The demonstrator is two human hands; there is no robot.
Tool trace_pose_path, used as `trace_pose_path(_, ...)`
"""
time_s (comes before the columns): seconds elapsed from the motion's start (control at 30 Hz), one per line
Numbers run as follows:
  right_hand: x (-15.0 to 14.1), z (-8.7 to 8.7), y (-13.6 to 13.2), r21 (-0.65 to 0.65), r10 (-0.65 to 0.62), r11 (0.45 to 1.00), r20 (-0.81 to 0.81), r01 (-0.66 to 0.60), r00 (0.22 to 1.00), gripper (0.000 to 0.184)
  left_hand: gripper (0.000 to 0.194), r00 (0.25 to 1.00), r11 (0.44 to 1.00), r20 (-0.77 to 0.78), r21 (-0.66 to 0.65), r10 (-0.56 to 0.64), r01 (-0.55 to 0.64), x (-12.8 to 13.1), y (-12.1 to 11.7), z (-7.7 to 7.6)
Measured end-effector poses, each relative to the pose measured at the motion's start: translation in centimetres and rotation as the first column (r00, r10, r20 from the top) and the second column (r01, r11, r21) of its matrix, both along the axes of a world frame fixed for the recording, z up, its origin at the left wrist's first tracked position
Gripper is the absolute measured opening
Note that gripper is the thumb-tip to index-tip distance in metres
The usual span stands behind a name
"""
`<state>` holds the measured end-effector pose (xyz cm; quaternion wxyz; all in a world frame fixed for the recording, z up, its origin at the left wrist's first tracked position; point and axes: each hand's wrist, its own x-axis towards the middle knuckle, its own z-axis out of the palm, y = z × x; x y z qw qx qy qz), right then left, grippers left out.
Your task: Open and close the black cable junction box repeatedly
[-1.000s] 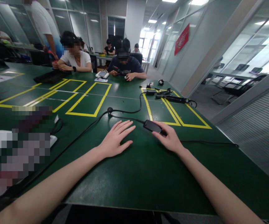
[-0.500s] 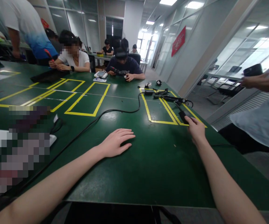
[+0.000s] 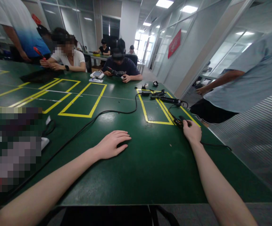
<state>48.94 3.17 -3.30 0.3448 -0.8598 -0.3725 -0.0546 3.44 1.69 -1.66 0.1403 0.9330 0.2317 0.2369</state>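
My left hand (image 3: pixel 113 143) lies palm down on the green table (image 3: pixel 136 175), fingers stretched out and holding nothing. Over by the table's right side, my right hand (image 3: pixel 192 131) is closed on a small black cabled box (image 3: pixel 182 118), mostly hidden by the fingers. A thin black cord gathers beside that hand, and another stretch trails from it to the table's right edge. Just beyond are a black rod-shaped device (image 3: pixel 170 99) and a smaller black piece (image 3: pixel 158 94), both lying in the yellow-taped area.
A long black cable (image 3: pixel 86 125) crosses the table to a black block (image 3: pixel 146 93). Two small plugs (image 3: pixel 155 83) lie farther back. Yellow tape frames (image 3: pixel 82 102) mark the surface. People sit opposite, near a white device (image 3: pixel 97 74); another person (image 3: pixel 241 81) stands at the right.
My right hand has turned and drawn slightly nearer the table's right edge with the black box, the cord bunching beside it. My left hand stays put. The person at right has moved farther into view.
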Motion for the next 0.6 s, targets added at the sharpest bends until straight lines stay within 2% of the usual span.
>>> trace_pose_path(0.27, 1.6, -0.4, 0.1, 0.005, -0.035, 0.999, 0.029, 0.035, 0.999, 0.058, 0.028, 1.0, 1.0, -0.02, 0.009, -0.008, 0.008, 0.1, 0.1, -0.1)
trace_pose_path(0.6, 1.9, -0.9, 0.4, 0.063, -0.02, 0.998, 0.005, 0.02, 1.0, 0.058, 0.026, 1.0, 1.0, -0.017, 0.001, -0.007, 0.007, 0.1, 0.1, -0.1)
